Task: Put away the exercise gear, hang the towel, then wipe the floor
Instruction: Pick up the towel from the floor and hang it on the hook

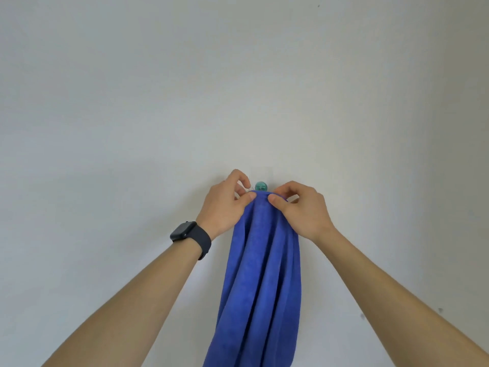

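Both forearms reach up and away from me, the left one wearing a dark watch [189, 235], and they meet at the top of the blue towel [264, 274]. The left hand [225, 205] pinches the bunched top edge between thumb and curled fingers on one side. The right hand [299, 210] pinches it the same way on the other, so both are closed on cloth. Between them, just above the fold, sits the small teal hook [261, 185] on the pale wall [238, 75]. That relation matters most to me: the hook lies straight up from the gathered edge, centred between the two grips, with the left fingertips perhaps a shade nearer. The towel's long axis runs vertical, its folds dropping out of the bottom of view against the wall. I cannot tell whether the cloth is already caught over the hook or only touches beneath it. I judge the hanging step is in hand, and it calls for a short lift and drape over the knob before either grip lets go.
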A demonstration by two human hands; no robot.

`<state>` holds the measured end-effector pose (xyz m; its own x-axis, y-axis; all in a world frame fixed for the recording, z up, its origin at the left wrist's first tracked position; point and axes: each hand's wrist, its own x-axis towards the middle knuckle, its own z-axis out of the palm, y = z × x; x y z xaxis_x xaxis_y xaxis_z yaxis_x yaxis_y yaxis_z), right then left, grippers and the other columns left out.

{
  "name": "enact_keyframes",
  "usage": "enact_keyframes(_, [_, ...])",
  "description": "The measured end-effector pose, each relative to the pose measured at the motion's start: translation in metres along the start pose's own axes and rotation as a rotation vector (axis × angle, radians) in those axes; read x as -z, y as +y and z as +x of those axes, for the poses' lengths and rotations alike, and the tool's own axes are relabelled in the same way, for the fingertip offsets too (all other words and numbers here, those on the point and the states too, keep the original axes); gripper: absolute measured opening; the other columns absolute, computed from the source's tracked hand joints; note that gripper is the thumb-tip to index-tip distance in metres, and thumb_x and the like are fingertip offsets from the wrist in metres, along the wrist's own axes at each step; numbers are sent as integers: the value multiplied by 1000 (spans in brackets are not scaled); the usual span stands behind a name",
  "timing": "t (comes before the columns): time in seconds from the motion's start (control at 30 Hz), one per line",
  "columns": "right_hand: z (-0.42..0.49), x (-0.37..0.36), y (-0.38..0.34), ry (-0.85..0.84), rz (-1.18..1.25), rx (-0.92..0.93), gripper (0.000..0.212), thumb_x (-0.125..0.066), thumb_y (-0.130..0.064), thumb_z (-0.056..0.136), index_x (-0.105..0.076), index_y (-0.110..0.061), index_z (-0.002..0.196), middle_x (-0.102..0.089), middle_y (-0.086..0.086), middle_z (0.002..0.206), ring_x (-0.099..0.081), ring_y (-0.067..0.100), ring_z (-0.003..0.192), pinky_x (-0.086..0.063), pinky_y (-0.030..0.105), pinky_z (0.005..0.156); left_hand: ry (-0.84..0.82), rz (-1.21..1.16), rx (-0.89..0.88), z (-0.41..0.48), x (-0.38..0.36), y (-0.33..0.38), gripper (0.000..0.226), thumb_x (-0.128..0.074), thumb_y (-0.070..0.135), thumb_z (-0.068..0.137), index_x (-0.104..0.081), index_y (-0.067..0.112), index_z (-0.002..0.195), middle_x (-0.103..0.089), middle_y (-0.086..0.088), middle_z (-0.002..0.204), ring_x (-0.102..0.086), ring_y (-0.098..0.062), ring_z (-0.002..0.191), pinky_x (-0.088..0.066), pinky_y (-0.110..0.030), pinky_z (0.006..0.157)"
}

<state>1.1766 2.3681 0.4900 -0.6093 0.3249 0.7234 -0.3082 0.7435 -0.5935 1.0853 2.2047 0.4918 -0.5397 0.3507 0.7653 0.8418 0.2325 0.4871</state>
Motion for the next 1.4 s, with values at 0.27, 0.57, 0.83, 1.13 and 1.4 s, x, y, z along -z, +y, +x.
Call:
enact_keyframes(0.27, [16,-14,9,85,-342,160,13,-54,-37,97,-65,-34,103,-61,-18,101,-59,7,85,-48,29,74,87,279,-155,19,-19,-18,11,-51,20,98,-53,30,95,-55,5,88,-56,-18,75,-50,-36,70])
enact_keyframes(0.57, [16,-28,35,138,-647,322,20,-42,-30,102,-59,-28,113,-54,-7,106,-54,22,68,-49,34,62,100,264,-103,23,-29,-42,13,-55,19,97,-64,28,98,-57,9,93,-54,-10,82,-41,-21,70])
enact_keyframes(0.83, [-25,-54,66,161,-294,261,31,-47,-29,99,-63,-30,126,-54,-14,109,-56,4,82,-53,27,73,195,-56,-12,-30,-60,-59,21,-54,22,100,-67,35,111,-63,15,103,-59,2,91,-50,-20,80])
enact_keyframes(1.13, [-117,-93,130,146,-472,304,49,-43,-27,96,-52,-17,142,-56,-6,140,-52,14,120,-58,31,85,63,94,-36,-131,-105,-98,52,-44,33,102,-27,56,145,-48,33,129,-47,7,108,-45,-12,88])
enact_keyframes(1.4, [-265,-126,170,-137,-436,123,66,-54,-20,93,-30,-20,155,-31,-3,160,-33,14,144,-48,32,106,-188,237,52,-263,-127,-150,60,-52,31,96,-31,25,153,-47,5,150,-59,-14,118,-54,-26,91])
